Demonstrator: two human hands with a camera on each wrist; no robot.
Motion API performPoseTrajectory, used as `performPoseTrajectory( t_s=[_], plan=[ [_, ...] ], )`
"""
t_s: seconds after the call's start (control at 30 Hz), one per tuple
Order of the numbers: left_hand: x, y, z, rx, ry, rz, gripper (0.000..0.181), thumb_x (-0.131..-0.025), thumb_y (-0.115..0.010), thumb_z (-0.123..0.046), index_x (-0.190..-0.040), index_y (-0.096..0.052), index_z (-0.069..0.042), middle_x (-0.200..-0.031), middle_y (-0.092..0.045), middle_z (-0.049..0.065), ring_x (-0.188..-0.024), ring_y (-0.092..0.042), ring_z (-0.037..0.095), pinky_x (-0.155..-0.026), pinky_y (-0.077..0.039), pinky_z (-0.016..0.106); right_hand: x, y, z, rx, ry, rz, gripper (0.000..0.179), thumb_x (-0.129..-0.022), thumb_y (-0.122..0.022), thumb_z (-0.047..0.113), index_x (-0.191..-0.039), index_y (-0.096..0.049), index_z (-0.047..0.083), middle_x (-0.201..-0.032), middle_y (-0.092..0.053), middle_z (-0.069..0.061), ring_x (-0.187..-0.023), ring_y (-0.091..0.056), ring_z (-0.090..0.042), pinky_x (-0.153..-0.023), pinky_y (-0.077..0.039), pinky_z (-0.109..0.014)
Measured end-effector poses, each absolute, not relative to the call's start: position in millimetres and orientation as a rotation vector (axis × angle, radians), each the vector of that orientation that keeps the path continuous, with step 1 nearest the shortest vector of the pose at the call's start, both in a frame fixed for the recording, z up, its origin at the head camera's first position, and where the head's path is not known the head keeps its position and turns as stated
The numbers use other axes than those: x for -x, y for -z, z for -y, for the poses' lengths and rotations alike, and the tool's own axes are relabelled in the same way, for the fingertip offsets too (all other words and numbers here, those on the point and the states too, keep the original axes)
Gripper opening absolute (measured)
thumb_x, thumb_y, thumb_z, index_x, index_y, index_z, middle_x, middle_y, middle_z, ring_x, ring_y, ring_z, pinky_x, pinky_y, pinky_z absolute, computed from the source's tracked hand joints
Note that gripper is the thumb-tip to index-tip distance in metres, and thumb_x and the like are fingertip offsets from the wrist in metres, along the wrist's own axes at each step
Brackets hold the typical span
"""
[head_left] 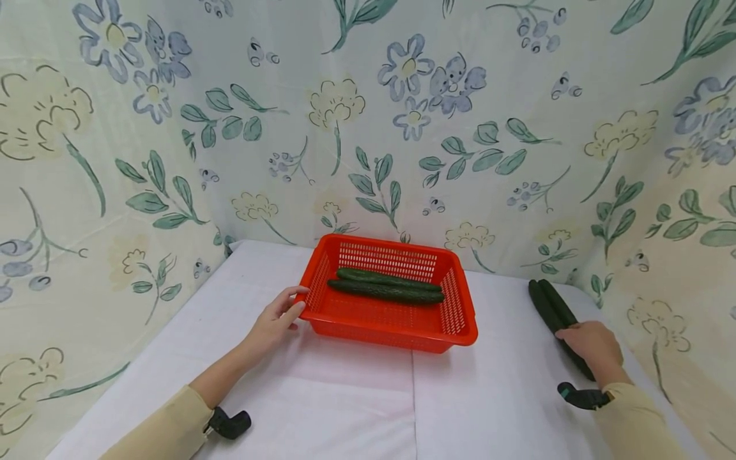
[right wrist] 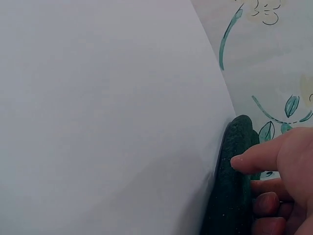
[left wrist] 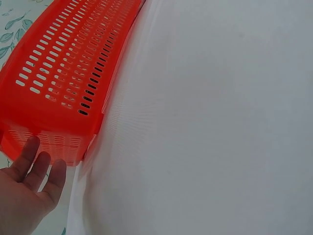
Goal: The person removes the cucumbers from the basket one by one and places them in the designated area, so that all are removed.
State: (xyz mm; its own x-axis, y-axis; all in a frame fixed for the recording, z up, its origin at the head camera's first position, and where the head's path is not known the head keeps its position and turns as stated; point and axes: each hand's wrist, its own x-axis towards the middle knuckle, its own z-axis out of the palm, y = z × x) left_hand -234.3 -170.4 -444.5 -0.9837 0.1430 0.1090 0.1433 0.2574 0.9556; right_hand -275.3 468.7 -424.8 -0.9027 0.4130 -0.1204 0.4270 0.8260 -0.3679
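Observation:
A red plastic basket [head_left: 362, 326] with slotted walls stands mid-table, and two dark green cucumbers [head_left: 385, 292] lie side by side inside it. At its left end my left hand [head_left: 277, 316] holds the rim, thumb and forefinger over the edge. In the left wrist view, several fingers [left wrist: 55, 181] of that hand lie against the outer end wall, under the rim. Over at the right, two more cucumbers [head_left: 546, 303] lie together on the table. My right hand [head_left: 595, 348] grips these, the thumb [right wrist: 259, 157] across the top and fingers curled along the far side, partly hidden.
A white cloth covers the table [head_left: 356, 402], with a crease running toward the front. Floral curtains [head_left: 356, 172] hang behind and along both sides. Dark wrist cameras are strapped to both wrists.

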Motion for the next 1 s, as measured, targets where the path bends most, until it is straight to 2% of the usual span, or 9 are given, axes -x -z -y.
performPoseTrajectory(
  t_s=[0.23, 0.37, 0.63, 1.0],
  plan=[
    [237.2, 447.8, 170.0, 0.262, 1.897, 2.489, 0.044, -0.106, -0.053, -0.024, -0.148, -0.042, -0.021, -0.136, -0.057, 0.022, -0.112, -0.058, 0.039, -0.091, -0.055, 0.048, 274.2, 423.6, -467.3, -0.694, 0.623, -2.966, 0.056, -0.093, -0.063, 0.034, -0.124, -0.058, -0.013, -0.128, -0.051, -0.041, -0.109, -0.054, -0.054, -0.084, -0.049, -0.059],
    [236.6, 446.8, 170.4, 0.267, 1.894, 2.49, 0.044, -0.105, -0.053, -0.025, -0.148, -0.043, -0.021, -0.135, -0.057, 0.021, -0.112, -0.058, 0.038, -0.091, -0.056, 0.046, 276.5, 416.7, -466.3, -0.661, 0.614, -2.969, 0.056, -0.094, -0.062, 0.035, -0.125, -0.059, -0.011, -0.13, -0.051, -0.04, -0.111, -0.053, -0.054, -0.085, -0.049, -0.059],
    [234.3, 443.6, 171.6, 0.297, 1.901, 2.48, 0.044, -0.105, -0.054, -0.026, -0.147, -0.044, -0.021, -0.135, -0.057, 0.021, -0.11, -0.058, 0.035, -0.089, -0.056, 0.043, 288.8, 402.1, -453.6, -0.566, 0.774, -2.976, 0.057, -0.096, -0.06, 0.036, -0.128, -0.059, -0.012, -0.142, -0.042, -0.041, -0.129, -0.039, -0.059, -0.102, -0.04, -0.066],
    [236.3, 446.0, 172.6, 0.298, 1.883, 2.488, 0.043, -0.105, -0.054, -0.024, -0.147, -0.044, -0.02, -0.136, -0.056, 0.023, -0.11, -0.058, 0.036, -0.089, -0.057, 0.043, 311.4, 369.7, -422.1, -0.41, 0.918, -2.88, 0.072, -0.096, -0.059, 0.044, -0.14, -0.047, -0.012, -0.152, -0.028, -0.039, -0.133, -0.035, -0.058, -0.101, -0.042, -0.068]
  ],
)
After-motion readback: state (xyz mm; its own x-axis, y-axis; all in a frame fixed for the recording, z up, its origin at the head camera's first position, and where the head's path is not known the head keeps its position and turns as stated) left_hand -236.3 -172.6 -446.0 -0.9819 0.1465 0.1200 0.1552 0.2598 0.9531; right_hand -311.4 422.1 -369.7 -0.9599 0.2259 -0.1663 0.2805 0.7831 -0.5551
